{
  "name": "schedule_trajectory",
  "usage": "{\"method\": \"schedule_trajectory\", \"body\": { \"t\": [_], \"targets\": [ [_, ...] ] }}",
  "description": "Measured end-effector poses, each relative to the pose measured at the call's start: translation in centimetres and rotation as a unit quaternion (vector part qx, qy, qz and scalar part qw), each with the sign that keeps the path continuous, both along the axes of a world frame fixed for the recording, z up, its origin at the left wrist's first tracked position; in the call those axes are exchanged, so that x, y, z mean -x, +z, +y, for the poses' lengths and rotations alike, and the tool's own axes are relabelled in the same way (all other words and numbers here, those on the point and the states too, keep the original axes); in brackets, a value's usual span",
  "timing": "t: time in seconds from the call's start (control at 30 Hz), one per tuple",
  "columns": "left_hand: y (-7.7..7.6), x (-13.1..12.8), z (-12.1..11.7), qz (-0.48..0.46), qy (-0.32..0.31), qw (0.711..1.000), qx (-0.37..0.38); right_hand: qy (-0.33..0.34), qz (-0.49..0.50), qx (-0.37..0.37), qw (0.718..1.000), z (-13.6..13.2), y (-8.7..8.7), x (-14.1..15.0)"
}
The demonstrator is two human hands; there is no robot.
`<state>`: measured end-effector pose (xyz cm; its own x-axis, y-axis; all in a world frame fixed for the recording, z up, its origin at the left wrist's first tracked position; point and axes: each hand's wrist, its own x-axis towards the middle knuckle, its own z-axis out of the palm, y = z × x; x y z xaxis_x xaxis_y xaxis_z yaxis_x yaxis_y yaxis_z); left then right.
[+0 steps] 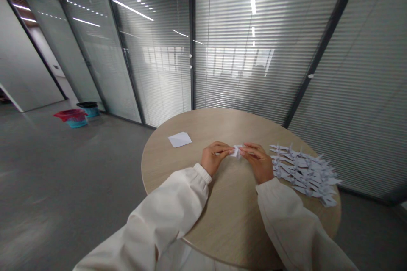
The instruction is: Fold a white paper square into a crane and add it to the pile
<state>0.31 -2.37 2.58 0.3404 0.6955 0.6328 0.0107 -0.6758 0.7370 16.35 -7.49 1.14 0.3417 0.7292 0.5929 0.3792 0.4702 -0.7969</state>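
Between my two hands is a small piece of folded white paper [237, 150], just above or on the round wooden table [229, 203]. My left hand [216, 157] pinches its left side between thumb and fingers. On the right side, my right hand [258, 162] grips it in the same way. My fingers cover much of the paper, so its exact folds are hard to make out. Beside my right hand lies a large group of folded white paper cranes [302, 171]. A small stack of flat white paper sheets [179, 139] rests to the left.
Glass partition walls with blinds [241, 67] stand behind the table. On the grey floor [104, 169] at the left are a bin with a red liner [71, 117] and one with a black liner [90, 109].
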Motion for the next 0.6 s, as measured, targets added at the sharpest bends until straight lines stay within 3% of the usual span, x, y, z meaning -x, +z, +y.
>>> {"method": "schedule_trajectory", "body": {
  "t": [0.3,0.6],
  "targets": [
    [0.1,-0.4,-0.3,-0.016,0.005,1.000,0.021,0.018,0.024,0.064,0.997,-0.4,0.3,0.5],
    [-0.9,-1.1,0.3,-0.009,-0.071,0.983,0.167,0.046,0.017,0.082,0.995,-0.1,-0.1,0.6]
  ]
}}
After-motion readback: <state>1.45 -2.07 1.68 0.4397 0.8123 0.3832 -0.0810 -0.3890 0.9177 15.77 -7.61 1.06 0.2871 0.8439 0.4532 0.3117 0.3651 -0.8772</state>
